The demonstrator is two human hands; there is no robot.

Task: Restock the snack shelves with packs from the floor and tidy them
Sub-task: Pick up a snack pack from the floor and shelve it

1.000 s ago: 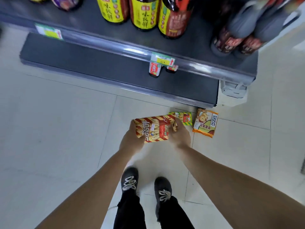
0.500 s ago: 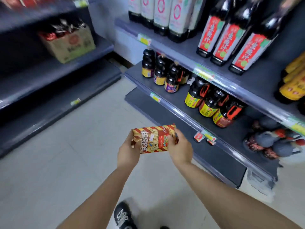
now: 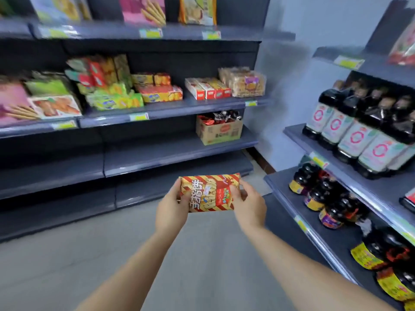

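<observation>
Two bare forearms are reaching in from 6 o'clock toward the middle of the view. The left hand is gripping the left end of a red-and-yellow striped snack pack, and the right hand is gripping its right end, with the fingers of both hands curled round the edges. The pack is hanging level in the air between the hands, just below centre, above the grey floor and touching no shelf.

At 3 to 4 o'clock, a dark sauce shelf is carrying dark bottles with yellow labels. One level up, pale-labelled bottles with pink rings are standing in a row.

Farther off, from 9 to 12 o'clock, the snack shelves are running across the aisle. An open cardboard box is sitting at the right end of a lower level. On the level above it, red biscuit boxes are lying beside a clear-wrapped pack, with green and pink packs crowding toward 10 o'clock. The top level at 12 o'clock is showing larger packs, blurred.
</observation>
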